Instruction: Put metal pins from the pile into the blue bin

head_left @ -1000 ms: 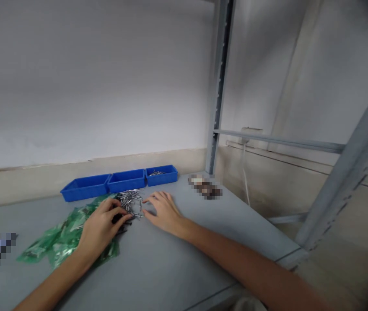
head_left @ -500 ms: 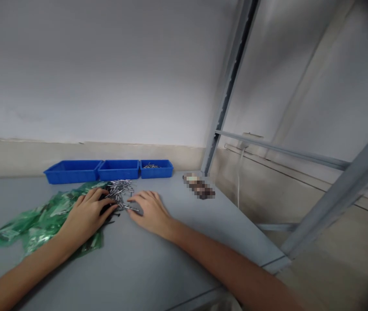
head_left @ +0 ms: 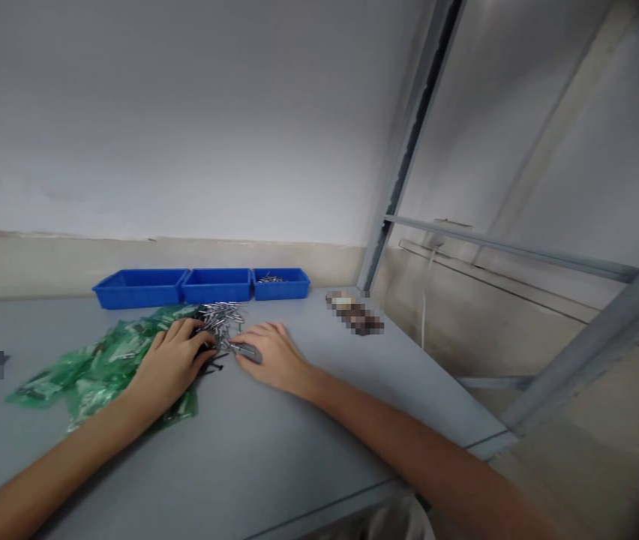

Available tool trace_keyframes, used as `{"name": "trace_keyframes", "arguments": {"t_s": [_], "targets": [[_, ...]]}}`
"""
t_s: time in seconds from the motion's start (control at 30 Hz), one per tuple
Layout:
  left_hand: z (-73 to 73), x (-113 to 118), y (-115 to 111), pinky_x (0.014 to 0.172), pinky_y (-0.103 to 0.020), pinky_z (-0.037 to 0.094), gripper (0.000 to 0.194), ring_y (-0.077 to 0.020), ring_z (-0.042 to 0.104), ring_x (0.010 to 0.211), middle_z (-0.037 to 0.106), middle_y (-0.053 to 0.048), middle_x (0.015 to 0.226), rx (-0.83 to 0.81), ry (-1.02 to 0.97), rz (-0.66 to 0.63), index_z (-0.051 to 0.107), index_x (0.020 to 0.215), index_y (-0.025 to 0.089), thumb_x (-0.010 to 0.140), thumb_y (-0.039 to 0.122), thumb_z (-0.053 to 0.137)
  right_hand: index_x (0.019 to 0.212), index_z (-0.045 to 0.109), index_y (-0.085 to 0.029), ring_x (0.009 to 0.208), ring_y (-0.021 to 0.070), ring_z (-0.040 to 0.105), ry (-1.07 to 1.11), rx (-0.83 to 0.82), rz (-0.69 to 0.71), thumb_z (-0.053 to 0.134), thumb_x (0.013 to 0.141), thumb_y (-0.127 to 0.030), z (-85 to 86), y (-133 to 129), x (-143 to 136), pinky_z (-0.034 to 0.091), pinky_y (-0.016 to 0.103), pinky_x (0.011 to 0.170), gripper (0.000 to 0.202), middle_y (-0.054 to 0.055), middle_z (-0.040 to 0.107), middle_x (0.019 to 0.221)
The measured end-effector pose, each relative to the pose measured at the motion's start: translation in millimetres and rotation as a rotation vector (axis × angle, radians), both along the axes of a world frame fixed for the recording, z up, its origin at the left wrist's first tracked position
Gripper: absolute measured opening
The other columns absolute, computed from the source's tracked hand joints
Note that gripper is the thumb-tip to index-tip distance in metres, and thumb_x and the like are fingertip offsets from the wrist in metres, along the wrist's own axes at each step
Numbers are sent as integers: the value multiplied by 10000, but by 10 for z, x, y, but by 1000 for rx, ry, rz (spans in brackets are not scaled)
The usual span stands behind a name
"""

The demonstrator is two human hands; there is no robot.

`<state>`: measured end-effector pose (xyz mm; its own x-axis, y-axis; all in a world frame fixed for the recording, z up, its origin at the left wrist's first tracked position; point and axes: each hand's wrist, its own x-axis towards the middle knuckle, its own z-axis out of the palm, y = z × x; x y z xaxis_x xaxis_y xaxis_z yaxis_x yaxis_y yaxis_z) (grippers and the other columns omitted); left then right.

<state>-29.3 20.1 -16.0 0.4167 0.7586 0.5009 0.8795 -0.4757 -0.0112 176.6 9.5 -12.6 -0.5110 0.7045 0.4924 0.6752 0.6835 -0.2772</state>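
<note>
A loose pile of silver screws [head_left: 223,313] lies on the grey table between my two hands. My left hand [head_left: 170,364] rests at the pile's left side, its fingers and thumb curled round dark screws [head_left: 215,366], some of which stick out below the thumb. Its palm partly covers green plastic bags [head_left: 111,356] that hold small metal parts. On the pile's right side, my right hand [head_left: 274,356] has its thumb and forefinger bent together round a few silver screws [head_left: 245,350]. The hidden fingertips make the exact hold hard to see.
Three blue bins stand along the wall: a left bin [head_left: 142,292], a middle bin [head_left: 217,286] and a right bin [head_left: 281,286] with screws in it. A blurred-out object [head_left: 355,313] lies at the right. A metal frame post [head_left: 595,352] rises beyond the table's right edge.
The view has shifted slightly, so the scene sits a little further right and higher. My left thumb and forefinger are closer together, and my right fingers have drawn silver screws towards the palm.
</note>
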Motion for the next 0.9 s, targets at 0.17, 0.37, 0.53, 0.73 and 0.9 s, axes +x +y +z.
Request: {"name": "trace_keyframes", "arguments": {"t_s": [0.17, 0.37, 0.53, 0.73, 0.9], "targets": [[5, 16, -11, 824, -450, 425, 240, -324, 497, 1053, 557, -118, 1095, 8, -6, -5, 635, 880, 196, 833, 328, 441, 1011, 637, -241, 995, 162, 542, -27, 11, 34, 517, 870, -306, 15, 11, 4, 286, 331, 914, 196, -2, 676, 1015], [-39, -20, 43, 872, -412, 406, 246, -279, 492, 1025, 556, -92, 1068, -45, -82, -77, 608, 882, 203, 851, 370, 430, 959, 659, -241, 964, 154, 550, -32, 7, 15, 552, 852, -316, 35, 7, -2, 299, 313, 885, 169, -3, 680, 965], [-71, -59, 85, 869, -419, 395, 294, -273, 472, 1010, 545, -82, 1046, -72, -93, -100, 603, 892, 199, 872, 415, 404, 915, 670, -247, 931, 147, 544, -39, 30, -5, 550, 852, -352, 27, -2, 3, 300, 307, 864, 171, -15, 673, 925], [-23, -52, 43, 839, -411, 396, 202, -269, 466, 994, 537, -64, 1050, -83, -111, -114, 576, 913, 216, 874, 353, 434, 922, 655, -247, 916, 144, 551, -6, 28, -2, 585, 835, -298, -12, -2, 0, 296, 294, 860, 123, -23, 678, 919], [44, -12, -21, 851, -430, 396, 200, -262, 474, 980, 537, -54, 1034, -27, -185, -154, 567, 925, 239, 874, 385, 440, 978, 632, -231, 926, 128, 555, 119, 24, -13, 574, 840, -332, 19, -46, -8, 302, 277, 863, 181, -18, 679, 949]]}}
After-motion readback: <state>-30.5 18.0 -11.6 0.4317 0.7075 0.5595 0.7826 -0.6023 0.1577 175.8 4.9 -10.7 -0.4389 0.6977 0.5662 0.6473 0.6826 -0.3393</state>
